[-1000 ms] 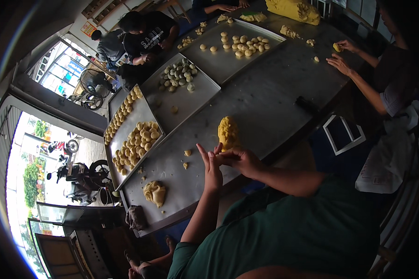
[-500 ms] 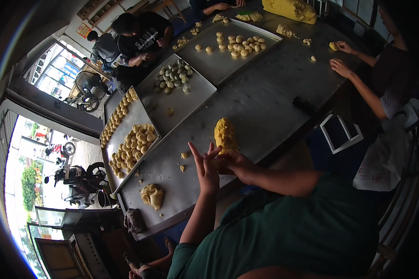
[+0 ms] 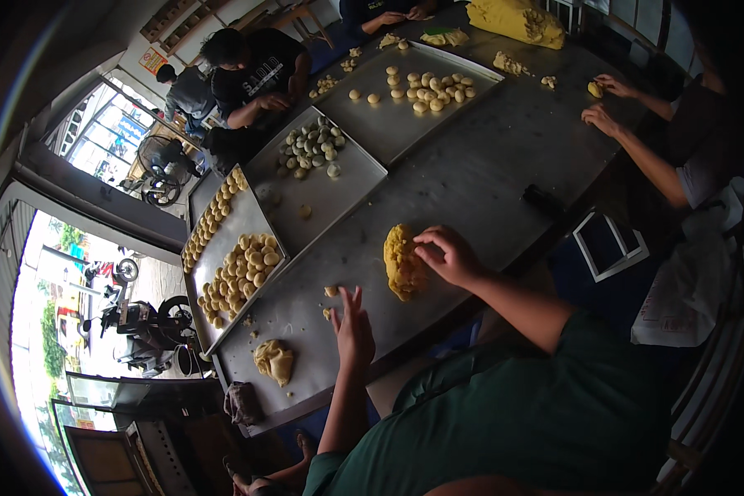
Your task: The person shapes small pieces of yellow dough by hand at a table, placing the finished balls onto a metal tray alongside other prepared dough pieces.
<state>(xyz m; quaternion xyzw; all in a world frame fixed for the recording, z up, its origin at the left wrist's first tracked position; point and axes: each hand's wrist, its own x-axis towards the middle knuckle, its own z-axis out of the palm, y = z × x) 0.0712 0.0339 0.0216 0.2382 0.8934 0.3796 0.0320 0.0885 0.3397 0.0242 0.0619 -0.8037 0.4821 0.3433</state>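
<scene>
A crumbly yellow lump of filling or dough (image 3: 403,263) lies on the metal table in front of me. My right hand (image 3: 450,256) is at its right upper edge, fingers bent and pinched against it. Further left, my left hand (image 3: 355,335) is raised over the table edge with its fingers stretched and apart; nothing shows in it. Close by its fingertips are two small dough pieces, one a pale piece (image 3: 331,291). A smooth pale dough mass (image 3: 274,362) rests at the table's left end.
Trays hold several pale dough balls (image 3: 241,269), greyish-green balls (image 3: 310,147) and more pale balls (image 3: 435,88). A dark cloth (image 3: 242,403) lies at the table corner. A co-worker's hands (image 3: 605,103) are at the right; others work across the table. A yellow bulk (image 3: 517,21) sits at the back.
My hands, which were together in front of the yellow lump, have parted. The right moved up onto the lump; the left moved lower and left.
</scene>
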